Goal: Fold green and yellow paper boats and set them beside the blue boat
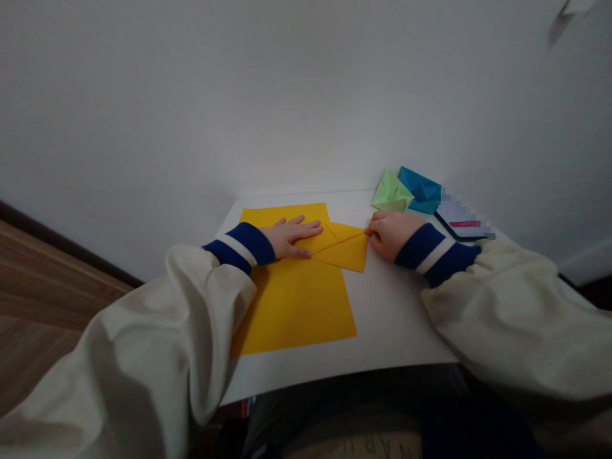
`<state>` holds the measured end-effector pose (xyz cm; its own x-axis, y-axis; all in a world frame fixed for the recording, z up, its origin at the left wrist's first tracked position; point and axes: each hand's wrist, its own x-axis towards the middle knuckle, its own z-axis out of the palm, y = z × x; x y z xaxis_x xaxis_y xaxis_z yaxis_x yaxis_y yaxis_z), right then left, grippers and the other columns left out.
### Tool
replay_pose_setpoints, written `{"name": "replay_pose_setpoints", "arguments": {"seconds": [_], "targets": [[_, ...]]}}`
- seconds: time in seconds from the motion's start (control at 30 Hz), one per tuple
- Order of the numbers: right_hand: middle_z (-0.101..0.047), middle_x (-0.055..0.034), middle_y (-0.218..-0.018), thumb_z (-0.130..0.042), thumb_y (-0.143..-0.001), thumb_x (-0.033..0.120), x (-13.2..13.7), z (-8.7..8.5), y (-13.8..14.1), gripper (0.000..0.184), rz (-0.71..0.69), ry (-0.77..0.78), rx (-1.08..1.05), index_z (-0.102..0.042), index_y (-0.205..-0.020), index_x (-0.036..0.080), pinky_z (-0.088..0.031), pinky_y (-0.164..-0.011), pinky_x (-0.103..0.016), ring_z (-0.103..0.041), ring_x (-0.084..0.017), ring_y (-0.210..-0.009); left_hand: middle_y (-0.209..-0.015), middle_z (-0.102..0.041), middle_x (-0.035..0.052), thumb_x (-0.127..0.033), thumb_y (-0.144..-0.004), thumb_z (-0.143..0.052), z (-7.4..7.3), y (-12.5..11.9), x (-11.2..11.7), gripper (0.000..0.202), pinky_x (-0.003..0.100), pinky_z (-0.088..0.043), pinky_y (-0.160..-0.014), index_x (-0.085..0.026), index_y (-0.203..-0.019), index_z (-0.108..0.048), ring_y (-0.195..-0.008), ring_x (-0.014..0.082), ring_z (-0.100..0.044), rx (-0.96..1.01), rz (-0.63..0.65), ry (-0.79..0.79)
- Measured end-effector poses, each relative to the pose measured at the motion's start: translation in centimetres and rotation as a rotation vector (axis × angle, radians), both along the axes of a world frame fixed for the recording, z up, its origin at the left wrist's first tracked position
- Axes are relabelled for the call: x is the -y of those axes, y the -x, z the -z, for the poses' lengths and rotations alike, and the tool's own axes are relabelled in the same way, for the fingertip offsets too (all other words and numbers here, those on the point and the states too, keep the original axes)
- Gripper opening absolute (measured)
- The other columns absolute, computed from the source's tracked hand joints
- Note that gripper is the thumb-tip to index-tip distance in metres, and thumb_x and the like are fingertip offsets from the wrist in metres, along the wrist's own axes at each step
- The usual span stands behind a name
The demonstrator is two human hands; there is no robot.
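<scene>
A yellow paper sheet (296, 306) lies on a small white table (396, 325). On top of it sits a smaller yellow paper, partly folded (342, 252), with creases running to a point at its right corner. My left hand (289, 238) lies flat on the folded piece, fingers stretched out and pressing it down. My right hand (392, 233) is closed, its fingertips pinching the right corner of the folded yellow paper. Both arms wear cream sleeves with blue and white cuffs.
At the table's far right stand a green folded paper shape (391, 193) and a blue folded paper shape (421, 189). Beside them lies a dark phone or tablet (461, 223). A white wall rises behind. Wooden floor (38, 287) shows at the left.
</scene>
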<state>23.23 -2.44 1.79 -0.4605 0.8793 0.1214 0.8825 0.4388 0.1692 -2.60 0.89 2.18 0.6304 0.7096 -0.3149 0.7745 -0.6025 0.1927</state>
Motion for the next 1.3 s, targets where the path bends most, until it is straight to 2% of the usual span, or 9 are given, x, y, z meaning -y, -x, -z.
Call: {"name": "replay_pose_setpoints", "arguments": {"seconds": [0.13, 0.27, 0.4, 0.53, 0.7, 0.87, 1.0, 1.17, 1.3], "targets": [[-0.065, -0.0121, -0.087, -0.04, -0.084, 0.03, 0.3, 0.0, 0.3, 0.033, -0.104, -0.051, -0.024, -0.069, -0.081, 0.015, -0.041, -0.061, -0.032, -0.059, -0.023, -0.08, -0.149, -0.02, 0.004, -0.043, -0.086, -0.037, -0.1, -0.8, 0.5, 0.059, 0.054, -0.013, -0.107, -0.024, -0.141, -0.026, -0.138, 0.0285, -0.014, -0.013, -0.003, -0.095], [-0.065, -0.0115, -0.093, -0.042, -0.083, 0.03, 0.3, 0.3, 0.8, 0.031, -0.297, -0.029, -0.146, -0.068, -0.09, 0.014, -0.044, -0.073, -0.032, -0.059, -0.021, -0.086, -0.144, -0.034, 0.0094, -0.038, -0.087, -0.04, -0.3, -2.5, 1.6, 0.051, 0.046, -0.025, -0.106, -0.017, -0.134, -0.038, -0.131, 0.0257, -0.032, -0.053, 0.011, -0.276], [-0.064, -0.0111, -0.103, -0.047, -0.078, 0.025, 0.3, 0.5, 1.1, 0.033, -0.443, 0.012, -0.247, -0.064, -0.104, 0.012, -0.044, -0.083, -0.034, -0.057, -0.021, -0.094, -0.129, -0.049, 0.0154, -0.033, -0.09, -0.039, 0.1, -4.2, 2.6, 0.042, 0.042, -0.03, -0.102, -0.008, -0.121, -0.05, -0.118, 0.0262, -0.046, -0.041, -0.009, -0.478], [-0.064, -0.0099, -0.11, -0.047, -0.077, 0.02, 0.4, 0.4, 1.3, 0.036, -0.511, 0.047, -0.266, -0.063, -0.108, 0.012, -0.043, -0.089, -0.034, -0.056, -0.02, -0.097, -0.111, -0.058, 0.0153, -0.033, -0.09, -0.039, 0.7, -4.7, 2.6, 0.034, 0.044, -0.031, -0.1, -0.009, -0.106, -0.056, -0.105, 0.0264, -0.053, -0.015, -0.045, -0.603], [-0.065, -0.0087, -0.105, -0.046, -0.079, 0.02, 0.2, 0.1, 1.3, 0.034, -0.428, 0.04, -0.247, -0.065, -0.107, 0.016, -0.044, -0.084, -0.033, -0.057, -0.02, -0.094, -0.111, -0.058, 0.0123, -0.036, -0.089, -0.041, 1.1, -4.2, 2.5, 0.032, 0.051, -0.026, -0.103, -0.012, -0.105, -0.054, -0.105, 0.0265, -0.053, 0.05, -0.099, -0.601], [-0.066, -0.0099, -0.09, -0.04, -0.082, 0.025, -0.2, -0.1, 0.6, 0.032, -0.171, -0.002, -0.138, -0.07, -0.087, 0.016, -0.045, -0.067, -0.032, -0.061, -0.021, -0.08, -0.124, -0.053, 0.0111, -0.036, -0.089, -0.039, 1.6, -3.7, 2.5, 0.034, 0.054, -0.018, -0.107, -0.015, -0.115, -0.049, -0.116, 0.0251, -0.047, 0.12, -0.145, -0.506], [-0.066, -0.0128, -0.083, -0.039, -0.083, 0.029, -0.3, -0.2, 0.1, 0.034, -0.008, -0.071, -0.071, -0.068, -0.073, 0.014, -0.043, -0.056, -0.033, -0.061, -0.022, -0.071, -0.141, -0.037, 0.0109, -0.034, -0.09, -0.033, 2.0, -3.4, 2.2, 0.046, 0.054, -0.014, -0.108, -0.015, -0.133, -0.035, -0.13, 0.0247, -0.033, 0.095, -0.137, -0.415], [-0.065, -0.0119, -0.081, -0.043, -0.083, 0.033, -0.3, 0.0, -0.2, 0.031, 0.035, -0.102, -0.084, -0.065, -0.071, 0.015, -0.043, -0.057, -0.031, -0.06, -0.021, -0.072, -0.148, -0.024, 0.0078, -0.034, -0.091, -0.025, 2.4, -3.3, 2.0, 0.054, 0.052, -0.016, -0.109, -0.014, -0.141, -0.022, -0.136, 0.0245, -0.022, 0.043, -0.144, -0.354], [-0.063, -0.0119, -0.087, -0.051, -0.079, 0.04, -1.1, 0.9, -0.6, 0.027, -0.045, -0.023, -0.225, -0.062, -0.08, 0.015, -0.046, -0.073, -0.035, -0.06, -0.022, -0.081, -0.147, -0.026, 0.01, -0.042, -0.091, -0.027, 2.3, -3.4, 2.1, 0.058, 0.051, -0.016, -0.108, -0.013, -0.142, -0.021, -0.135, 0.0263, -0.022, 0.057, -0.152, -0.355]]}}
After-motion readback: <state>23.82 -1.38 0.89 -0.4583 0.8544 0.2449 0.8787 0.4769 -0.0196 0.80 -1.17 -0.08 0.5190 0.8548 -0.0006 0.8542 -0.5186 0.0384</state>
